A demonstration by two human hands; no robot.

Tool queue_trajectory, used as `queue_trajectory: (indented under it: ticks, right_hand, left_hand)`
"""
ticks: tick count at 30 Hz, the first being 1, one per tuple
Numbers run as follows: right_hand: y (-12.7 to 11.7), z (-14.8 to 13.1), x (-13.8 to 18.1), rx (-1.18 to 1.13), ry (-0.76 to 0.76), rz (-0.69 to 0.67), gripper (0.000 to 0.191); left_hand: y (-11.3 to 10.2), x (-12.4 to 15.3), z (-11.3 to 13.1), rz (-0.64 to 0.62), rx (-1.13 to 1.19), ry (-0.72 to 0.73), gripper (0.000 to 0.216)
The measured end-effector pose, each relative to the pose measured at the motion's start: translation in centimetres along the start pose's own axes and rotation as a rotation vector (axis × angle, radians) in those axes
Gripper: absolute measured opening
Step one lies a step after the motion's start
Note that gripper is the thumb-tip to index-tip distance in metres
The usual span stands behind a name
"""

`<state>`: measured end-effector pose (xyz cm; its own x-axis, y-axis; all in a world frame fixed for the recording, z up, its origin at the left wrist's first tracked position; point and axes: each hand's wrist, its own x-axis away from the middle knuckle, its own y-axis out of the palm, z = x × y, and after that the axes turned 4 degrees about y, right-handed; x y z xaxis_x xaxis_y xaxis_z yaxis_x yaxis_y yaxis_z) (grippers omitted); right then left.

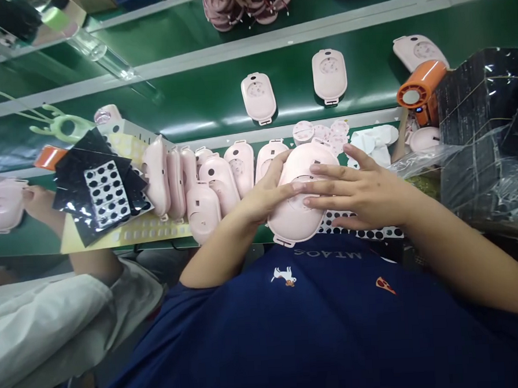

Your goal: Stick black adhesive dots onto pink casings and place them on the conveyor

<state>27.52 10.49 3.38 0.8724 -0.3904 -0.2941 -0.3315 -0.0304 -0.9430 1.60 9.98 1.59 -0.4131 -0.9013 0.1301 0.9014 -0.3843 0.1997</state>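
A pink oval plastic shell (292,218) sits in front of my chest, above the bench edge. My left hand (263,196) grips its left side with curled fingers. My right hand (354,192) lies across its face, fingers stretched out flat and pressing on it. Under the shell lies a white sheet of black round stickers (365,232). A row of similar pink shells (206,182) stands on the bench just left of my hands.
Two pink shells (258,97) (330,75) ride the green conveyor belt (193,99) beyond. Black sticker sheets (105,190) lie at left, an orange fan (418,90) and a black wrapped box (486,141) at right. Another person's white sleeve (40,327) is at lower left.
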Motion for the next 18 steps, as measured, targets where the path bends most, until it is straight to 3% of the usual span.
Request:
queue_trajectory:
  ticks: [5,9,15,18]
  right_hand:
    - [-0.6,-0.4,0.2,-0.043,-0.019,-0.021,0.051]
    - [-0.2,-2.4,-0.3,-0.084,0.166,-0.010,0.048]
    - [2.2,-3.8,0.0,0.028,0.201,0.238,0.025]
    - [3.0,-4.0,-0.3,0.111,0.258,0.295,0.021]
  left_hand:
    - [-0.3,0.4,0.4,-0.035,-0.066,-0.015,0.083]
    - [-0.1,0.6,0.0,-0.006,-0.059,-0.016,0.088]
    - [-0.2,0.5,-0.8,-0.079,-0.218,0.049,0.087]
    - [0.3,0.2,-1.0,-0.132,-0.309,0.071,0.085]
